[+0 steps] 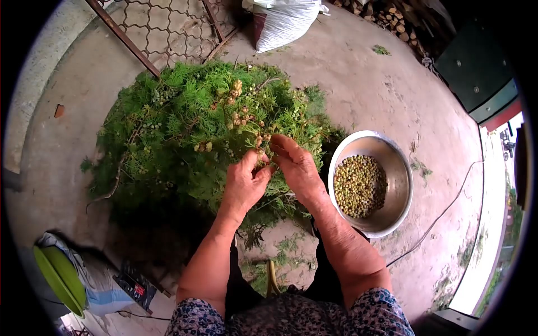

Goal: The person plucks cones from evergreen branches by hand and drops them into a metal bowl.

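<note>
Floral top (286, 313) up close, two hands meeting over the green pile (174, 134)!

Bare forearms (353, 235) reach forward, and look at those fingertips! Left hand (244, 182) pinches a sprig of tan cones (239, 119) between thumb and fingers; right hand (300, 168) curls in just beside it, though whether it grips anything I can't tell, its tips partly hidden. That sprig sits over the right half of the green pile, well inside the edges of the floor (358, 89). Just beside the pile, toward the floor's right edge, stands a metal bowl (399, 187), small greenish-brown cones (360, 186) heaped inside. Out at the far edge: a white sack (286, 25), with firewood (400, 23) in the far right corner.
</note>
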{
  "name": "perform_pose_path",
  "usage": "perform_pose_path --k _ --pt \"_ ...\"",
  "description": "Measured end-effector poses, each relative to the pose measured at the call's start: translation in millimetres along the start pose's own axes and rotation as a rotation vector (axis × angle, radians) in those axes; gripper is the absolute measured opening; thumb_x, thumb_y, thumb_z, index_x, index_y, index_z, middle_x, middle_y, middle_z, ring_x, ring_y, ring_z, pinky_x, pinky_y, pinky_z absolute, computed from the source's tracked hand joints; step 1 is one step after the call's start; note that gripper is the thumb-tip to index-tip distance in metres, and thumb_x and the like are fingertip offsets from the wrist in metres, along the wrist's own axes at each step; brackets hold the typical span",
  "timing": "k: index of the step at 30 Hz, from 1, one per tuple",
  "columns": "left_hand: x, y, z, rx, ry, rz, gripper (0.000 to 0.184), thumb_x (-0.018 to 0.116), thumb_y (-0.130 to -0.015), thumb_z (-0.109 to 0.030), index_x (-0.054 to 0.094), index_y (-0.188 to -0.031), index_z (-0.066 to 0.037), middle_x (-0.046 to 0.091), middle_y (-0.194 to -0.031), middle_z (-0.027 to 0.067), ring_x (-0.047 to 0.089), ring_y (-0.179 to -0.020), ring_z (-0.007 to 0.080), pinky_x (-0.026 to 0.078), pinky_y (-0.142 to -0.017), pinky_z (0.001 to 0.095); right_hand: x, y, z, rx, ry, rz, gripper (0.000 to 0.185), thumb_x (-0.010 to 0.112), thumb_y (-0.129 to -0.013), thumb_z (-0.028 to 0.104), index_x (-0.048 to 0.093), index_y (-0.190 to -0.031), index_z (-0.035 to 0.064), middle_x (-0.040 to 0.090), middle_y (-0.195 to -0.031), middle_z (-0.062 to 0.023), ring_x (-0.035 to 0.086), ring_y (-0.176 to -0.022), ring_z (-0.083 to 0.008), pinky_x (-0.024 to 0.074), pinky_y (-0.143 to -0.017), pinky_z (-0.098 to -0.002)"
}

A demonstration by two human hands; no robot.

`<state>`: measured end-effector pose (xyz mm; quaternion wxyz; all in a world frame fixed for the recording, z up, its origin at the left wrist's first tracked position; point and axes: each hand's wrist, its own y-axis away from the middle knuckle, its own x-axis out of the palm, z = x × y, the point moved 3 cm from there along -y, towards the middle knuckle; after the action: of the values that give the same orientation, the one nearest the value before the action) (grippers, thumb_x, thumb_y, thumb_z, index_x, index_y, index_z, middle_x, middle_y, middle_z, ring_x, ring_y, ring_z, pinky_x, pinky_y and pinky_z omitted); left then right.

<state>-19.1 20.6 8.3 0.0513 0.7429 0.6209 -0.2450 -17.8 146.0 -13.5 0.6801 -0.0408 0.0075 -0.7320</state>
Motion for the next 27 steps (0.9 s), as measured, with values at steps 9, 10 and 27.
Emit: perform_pose_path --k 9,10,27 --pt "-1 2 -3 0.056 0.109 0.070 0.014 0.058 -0.068 0.001 0.054 -0.081 -0.003 0.060 -0.067 0.0054 0.053 -0.052 0.0070 0.042 -0.048 0.0220 10 -7 -9 0.349 -0.271 0.234 0.016 0.050 -0.084 -0.003 0.065 -0.091 -0.0001 0.063 -0.081 -0.0026 0.056 -0.075 -0.0074 0.0475 -0.071 -0.0233" --pt "-1 3 -2 0.051 0.100 0.092 0.014 0.058 -0.068 0.001 0.054 -0.081 -0.003 0.059 -0.067 0.0044 0.052 -0.053 0.0064 0.042 -0.048 0.0215 12 -6 -11 0.350 -0.271 0.235 0.016 0.050 -0.084 -0.003 0.065 -0.091 -0.0001 0.063 -0.081 -0.0026 0.056 -0.075 -0.0074 0.0475 -0.071 -0.0233" --pt "-11 -2 8 -0.083 0.299 -0.278 0.009 0.058 -0.084 -0.010 0.059 -0.086 -0.002 0.057 -0.078 -0.0005 0.047 -0.066 0.0041 0.039 -0.058 0.0199 16 -3 -6 0.290 -0.337 -0.010 0.012 0.054 -0.081 -0.005 0.064 -0.086 -0.0001 0.061 -0.074 -0.0006 0.051 -0.062 -0.0062 0.0444 -0.055 -0.0216"
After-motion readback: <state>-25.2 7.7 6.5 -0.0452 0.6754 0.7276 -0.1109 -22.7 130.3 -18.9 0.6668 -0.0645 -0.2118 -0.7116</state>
